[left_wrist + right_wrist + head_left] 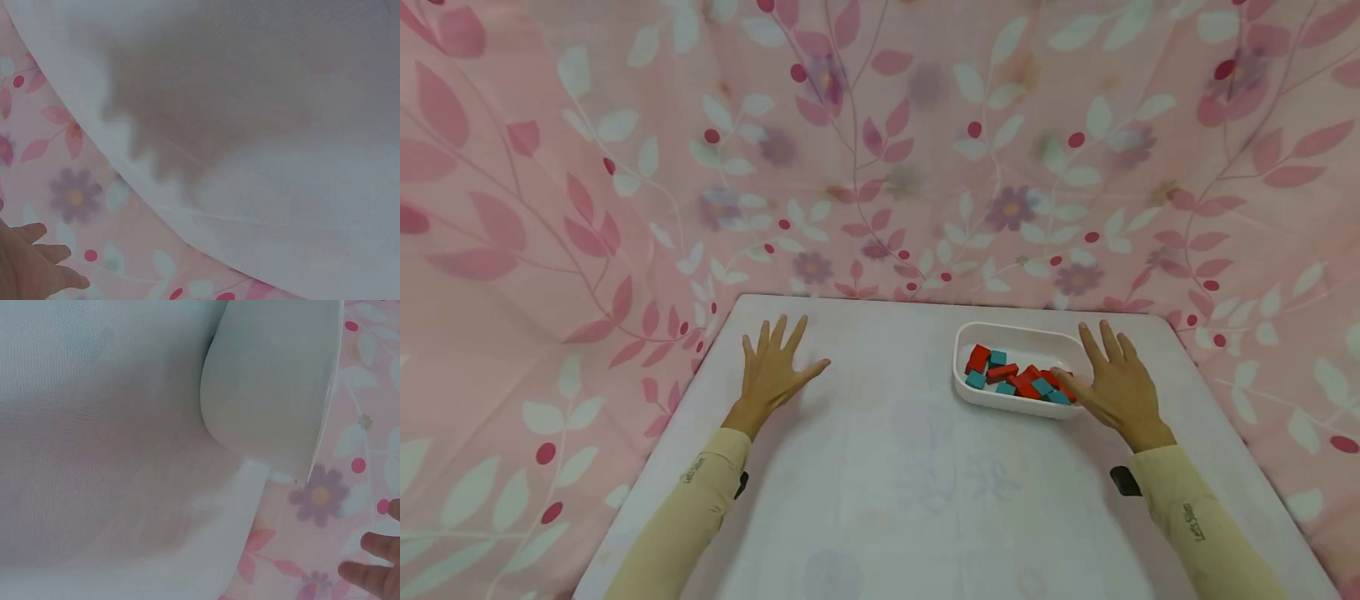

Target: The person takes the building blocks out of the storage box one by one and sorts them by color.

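Note:
My left hand (771, 372) is held over the left side of the white table with its fingers spread and nothing in it. Fingers (53, 253) of that hand show at the lower left of the left wrist view. On the other side, my right hand (1116, 387) also has its fingers spread and overlaps the right end of a white tub (1000, 406) in the head view. Inside the tub lie several red blocks (1002, 373) and several teal blocks (976, 380). The right wrist view shows the tub's outer wall (269, 381) and fingertips (365, 575) at the lower right.
A white cloth covers the table (880, 483). Pink floral curtains (865, 150) hang behind it and along both sides, close to the table's edges. Dark shadows of the hands fall on the cloth in both wrist views.

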Available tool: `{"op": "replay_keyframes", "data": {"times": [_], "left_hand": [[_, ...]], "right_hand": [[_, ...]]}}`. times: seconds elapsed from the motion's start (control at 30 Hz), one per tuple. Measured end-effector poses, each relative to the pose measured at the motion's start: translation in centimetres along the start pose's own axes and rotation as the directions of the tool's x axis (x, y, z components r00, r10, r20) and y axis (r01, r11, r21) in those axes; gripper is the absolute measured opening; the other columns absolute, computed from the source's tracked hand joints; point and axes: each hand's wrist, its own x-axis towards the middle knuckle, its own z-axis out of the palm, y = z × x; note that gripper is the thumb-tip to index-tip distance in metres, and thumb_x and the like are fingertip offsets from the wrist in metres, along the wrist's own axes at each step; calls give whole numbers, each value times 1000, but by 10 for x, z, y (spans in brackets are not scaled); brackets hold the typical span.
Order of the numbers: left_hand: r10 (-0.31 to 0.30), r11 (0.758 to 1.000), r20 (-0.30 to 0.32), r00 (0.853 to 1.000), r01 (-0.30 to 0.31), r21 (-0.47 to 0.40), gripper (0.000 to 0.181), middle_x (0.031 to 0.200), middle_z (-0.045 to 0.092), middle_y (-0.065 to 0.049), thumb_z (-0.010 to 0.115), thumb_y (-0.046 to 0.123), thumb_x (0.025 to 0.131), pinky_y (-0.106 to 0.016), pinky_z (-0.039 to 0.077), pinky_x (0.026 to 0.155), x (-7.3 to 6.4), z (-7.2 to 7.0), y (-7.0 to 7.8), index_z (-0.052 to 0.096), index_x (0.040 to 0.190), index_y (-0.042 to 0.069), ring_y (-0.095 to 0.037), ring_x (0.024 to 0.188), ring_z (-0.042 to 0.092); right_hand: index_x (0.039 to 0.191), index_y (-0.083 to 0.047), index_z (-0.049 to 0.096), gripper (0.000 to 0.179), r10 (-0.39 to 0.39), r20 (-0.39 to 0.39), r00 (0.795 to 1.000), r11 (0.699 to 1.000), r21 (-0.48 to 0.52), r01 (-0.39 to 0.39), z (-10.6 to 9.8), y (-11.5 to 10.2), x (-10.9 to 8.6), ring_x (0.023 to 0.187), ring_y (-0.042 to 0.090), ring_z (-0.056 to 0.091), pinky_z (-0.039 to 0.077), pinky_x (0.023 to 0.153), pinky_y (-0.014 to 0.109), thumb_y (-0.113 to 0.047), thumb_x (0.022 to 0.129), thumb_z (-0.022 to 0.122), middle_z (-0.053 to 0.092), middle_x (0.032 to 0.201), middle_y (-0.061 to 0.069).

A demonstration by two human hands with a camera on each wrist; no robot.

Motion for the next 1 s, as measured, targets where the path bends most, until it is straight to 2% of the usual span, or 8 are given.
{"op": "replay_keyframes", "data": {"times": [0.1, 0.17, 0.23, 0.3, 0.4, 0.5, 0.67, 1.0], "left_hand": [[15, 997, -1, 1000, -15, -74, 88, 153, 34, -15, 47, 77, 84, -73, 13, 106, 0, 3, 1, 27, 155, 29, -42, 140, 29], [42, 988, -27, 999, -46, -149, 81, 151, 37, -13, 53, 66, 89, -65, 30, 104, 0, 5, 4, 30, 154, 24, -38, 132, 41], [78, 971, -65, 995, -91, -219, 75, 148, 39, -12, 59, 54, 91, -53, 48, 92, -3, 8, 8, 33, 153, 20, -34, 119, 53], [105, 956, -105, 989, -130, -262, 73, 146, 40, -11, 65, 45, 91, -43, 55, 72, -6, 12, 15, 34, 152, 19, -30, 106, 60], [117, 945, -129, 985, -151, -291, 73, 144, 41, -9, 68, 40, 90, -39, 55, 62, -11, 17, 23, 35, 152, 20, -29, 103, 61], [111, 937, -114, 987, -142, -320, 72, 145, 41, -6, 68, 40, 90, -40, 56, 65, -15, 22, 29, 35, 152, 21, -30, 112, 58], [105, 921, -76, 992, -126, -369, 71, 145, 41, -6, 64, 43, 92, -47, 56, 75, -19, 32, 38, 34, 153, 23, -31, 117, 55], [156, 899, 14, 988, -136, -416, 71, 148, 40, -3, 57, 49, 94, -53, 45, 98, -13, 53, 59, 29, 154, 25, -26, 132, 43]], "right_hand": [[158, -17, 9, 90, 76, 83, 994, 995, 56, -81, -2, 1, 0, 132, 56, 26, 42, 82, 73, -65, 92, 46, 11, 158, 26], [158, -16, 4, 87, 121, 131, 984, 979, 146, -140, -1, 4, -1, 130, 57, 28, 40, 83, 74, -61, 95, 44, 8, 158, 28], [157, -14, 1, 83, 152, 164, 975, 951, 244, -190, 0, 8, -3, 126, 59, 35, 38, 89, 71, -55, 98, 43, 11, 156, 31], [157, -12, 1, 82, 176, 185, 967, 916, 329, -230, 4, 14, -6, 123, 57, 42, 38, 92, 69, -52, 100, 44, 18, 153, 34], [157, -11, 5, 79, 201, 225, 953, 872, 402, -279, 13, 21, -9, 116, 54, 51, 47, 87, 62, -47, 101, 47, 27, 148, 35], [157, -10, 11, 73, 223, 277, 934, 841, 430, -328, 22, 24, -12, 116, 51, 52, 51, 84, 55, -42, 102, 47, 31, 147, 35], [156, -12, 19, 62, 252, 325, 911, 821, 427, -379, 32, 29, -20, 113, 48, 56, 55, 81, 49, -36, 104, 44, 32, 145, 36], [154, -15, 28, 57, 250, 270, 930, 809, 469, -354, 40, 34, -19, 90, 34, 69, 58, 73, 40, -34, 103, 48, 38, 142, 36]]}}
